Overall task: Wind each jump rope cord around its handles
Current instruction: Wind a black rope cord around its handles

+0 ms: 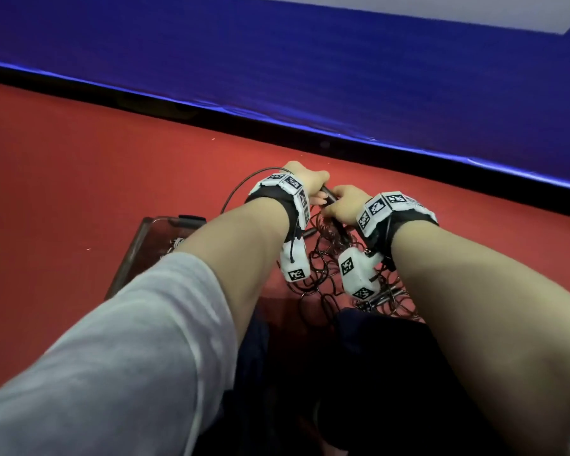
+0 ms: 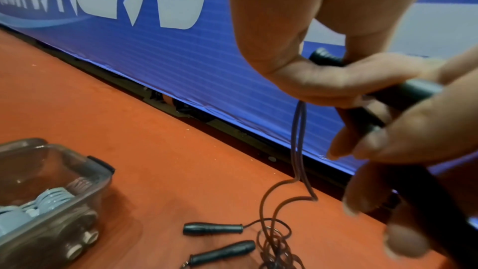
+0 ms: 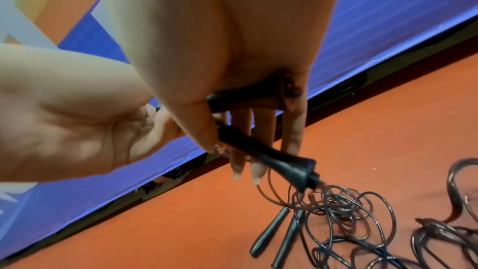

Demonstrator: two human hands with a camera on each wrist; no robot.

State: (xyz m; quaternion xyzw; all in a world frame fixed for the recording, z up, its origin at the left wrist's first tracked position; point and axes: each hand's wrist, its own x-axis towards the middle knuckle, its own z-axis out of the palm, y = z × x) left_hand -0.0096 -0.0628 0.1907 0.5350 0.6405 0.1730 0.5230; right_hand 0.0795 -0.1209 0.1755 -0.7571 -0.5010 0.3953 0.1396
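Head view: left hand (image 1: 305,179) and right hand (image 1: 344,205) both grip the black handles (image 1: 328,194) above tangled cord (image 1: 326,255).

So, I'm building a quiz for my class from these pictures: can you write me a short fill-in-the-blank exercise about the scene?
1. Both hands hold a pair of black ____ together above the floor.
2. The floor is ____ in colour.
3. The clear box lies on the person's ____ side.
4. Two more handles lie on the floor beside a ____ of cord.

Missing words: handles; red; left; tangle
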